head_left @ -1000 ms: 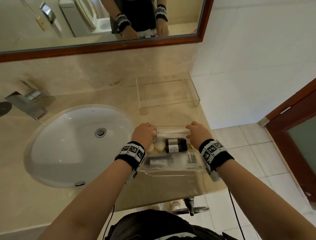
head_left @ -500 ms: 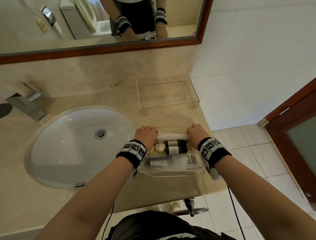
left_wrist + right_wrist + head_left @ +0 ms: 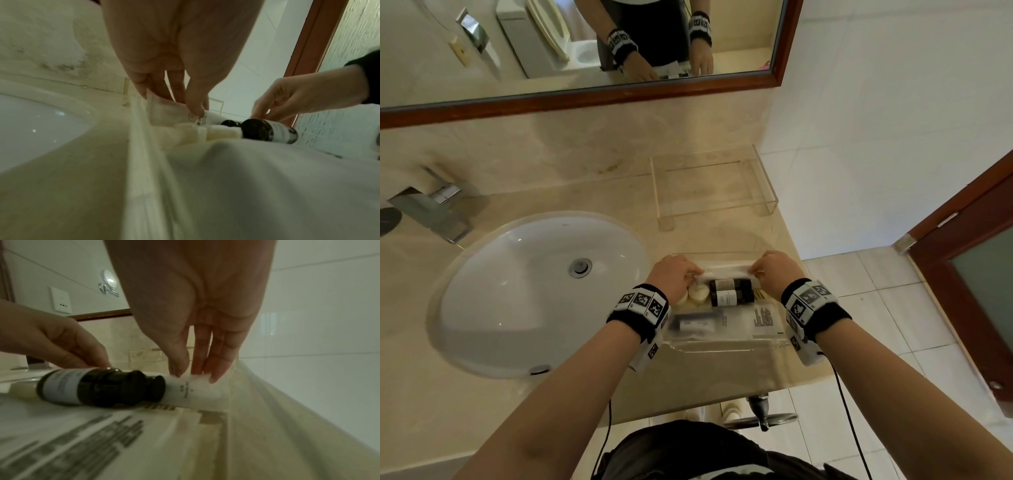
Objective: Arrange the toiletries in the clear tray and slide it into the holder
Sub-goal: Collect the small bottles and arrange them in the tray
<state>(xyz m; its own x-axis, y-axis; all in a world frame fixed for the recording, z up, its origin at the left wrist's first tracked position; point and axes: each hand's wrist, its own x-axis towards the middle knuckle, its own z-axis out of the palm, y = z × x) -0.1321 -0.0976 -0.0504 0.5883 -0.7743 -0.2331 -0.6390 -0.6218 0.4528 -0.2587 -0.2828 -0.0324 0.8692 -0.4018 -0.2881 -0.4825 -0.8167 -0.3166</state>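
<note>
A clear tray [image 3: 722, 346] lies on the counter right of the sink. It holds two dark bottles [image 3: 729, 292], round cream soaps [image 3: 698, 293] and flat packets [image 3: 709, 323]. A white tube [image 3: 726, 273] lies across the tray's far side, behind the bottles. My left hand [image 3: 692, 274] pinches its flat left end [image 3: 164, 110] between thumb and fingers. At the other end [image 3: 195, 391], my right hand [image 3: 755, 272] pinches the tube with its fingertips [image 3: 179, 371]. The clear holder [image 3: 714, 185] stands empty by the back wall, beyond the tray.
A white oval sink [image 3: 534, 294] fills the counter on the left, with a chrome tap [image 3: 431, 209] behind it. A wood-framed mirror [image 3: 585, 99] hangs above. The tiled wall [image 3: 876, 137] borders the counter on the right, and the counter's front edge [image 3: 705, 387] is just below the tray.
Both hands have brought the white tube slightly nearer and lower, so it now lies against the dark bottles in the tray.
</note>
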